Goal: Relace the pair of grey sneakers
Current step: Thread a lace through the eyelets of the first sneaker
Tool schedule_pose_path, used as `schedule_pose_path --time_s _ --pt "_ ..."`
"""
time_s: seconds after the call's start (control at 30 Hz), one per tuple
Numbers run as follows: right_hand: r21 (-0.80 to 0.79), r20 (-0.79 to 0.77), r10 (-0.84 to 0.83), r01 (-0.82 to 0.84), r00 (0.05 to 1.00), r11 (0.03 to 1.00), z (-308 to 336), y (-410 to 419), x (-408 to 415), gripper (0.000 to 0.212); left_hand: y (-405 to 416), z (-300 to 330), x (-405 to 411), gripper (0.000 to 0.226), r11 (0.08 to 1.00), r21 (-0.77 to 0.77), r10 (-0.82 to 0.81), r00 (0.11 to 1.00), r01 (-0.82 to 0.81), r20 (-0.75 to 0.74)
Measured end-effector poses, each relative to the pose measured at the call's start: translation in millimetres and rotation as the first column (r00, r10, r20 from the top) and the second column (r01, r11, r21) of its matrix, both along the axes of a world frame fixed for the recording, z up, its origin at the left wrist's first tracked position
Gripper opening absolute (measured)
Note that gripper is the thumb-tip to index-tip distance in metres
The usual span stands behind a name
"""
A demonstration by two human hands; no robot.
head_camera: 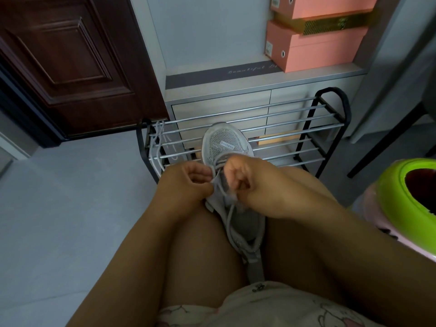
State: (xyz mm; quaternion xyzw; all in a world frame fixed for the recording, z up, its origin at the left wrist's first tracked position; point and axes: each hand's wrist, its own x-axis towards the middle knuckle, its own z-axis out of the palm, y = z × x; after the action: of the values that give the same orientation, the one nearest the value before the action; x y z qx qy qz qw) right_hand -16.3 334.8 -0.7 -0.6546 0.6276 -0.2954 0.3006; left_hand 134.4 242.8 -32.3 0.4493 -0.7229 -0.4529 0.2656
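Head view: grey sneaker [232, 147] lies between the knees, toe toward the shoe rack [306, 128]. Left hand [186, 182] and right hand [245, 180], fingers curled, each pinch the lace [220, 185] over the tongue.

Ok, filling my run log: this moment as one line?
step: lacing | grey mesh sneaker between knees | left hand, right hand pinch grey lace | spare lace on metal rack
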Motion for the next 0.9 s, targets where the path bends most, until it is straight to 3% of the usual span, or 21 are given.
schedule_pose_path --time_s 0.07,0.13,0.17,0.27,0.3,0.37,0.63,0.73,0.83,0.9 --pt "0.219 -0.023 0.275 -0.264 0.961 0.939 19 17 -9 0.029 -1 0 1 0.026 1.0 0.03 0.005 1.0 -0.004 -0.013" --pt "0.342 -0.114 0.391 -0.334 0.913 0.879 26 28 -14 0.021 -1 1 2 0.028 0.997 0.071 0.001 0.999 0.001 -0.033" --pt "0.37 -0.139 0.357 -0.286 0.924 0.884 26 29 -14 0.018 0 2 2 0.028 0.996 0.09 0.002 0.999 0.002 -0.046" --pt "0.319 -0.118 0.043 -0.003 0.992 0.948 26 18 -8 0.011 2 4 2 0.026 0.994 0.112 0.002 0.997 0.006 -0.077" --pt "0.265 -0.174 -0.019 0.066 0.985 0.962 22 12 -4 0.016 3 4 3 0.026 0.993 0.115 0.0 0.996 0.01 -0.084" --pt "0.178 -0.427 -0.07 0.16 0.901 0.971 14 -4 10 0.029 5 5 3 0.026 0.992 0.123 -0.003 0.995 0.015 -0.1" --pt "0.089 -0.59 -0.064 0.143 0.805 0.986 -14 -22 26 0.013 3 1 3 0.028 0.997 0.073 -0.001 0.996 0.007 -0.088" --pt "0.241 -0.446 0.225 -0.126 0.866 0.962 10 -5 11 0.02 3 0 4 0.027 0.998 0.053 -0.022 0.998 0.025 -0.064" --pt "0.403 -0.046 0.572 -0.509 0.819 0.761 30 21 8 0.017 1 0 6 0.028 0.997 0.077 -0.024 0.994 0.032 -0.103" --pt "0.445 0.065 0.641 -0.597 0.765 0.667 27 24 8 0.017 0 0 6 0.03 0.996 0.084 -0.023 0.992 0.033 -0.124"
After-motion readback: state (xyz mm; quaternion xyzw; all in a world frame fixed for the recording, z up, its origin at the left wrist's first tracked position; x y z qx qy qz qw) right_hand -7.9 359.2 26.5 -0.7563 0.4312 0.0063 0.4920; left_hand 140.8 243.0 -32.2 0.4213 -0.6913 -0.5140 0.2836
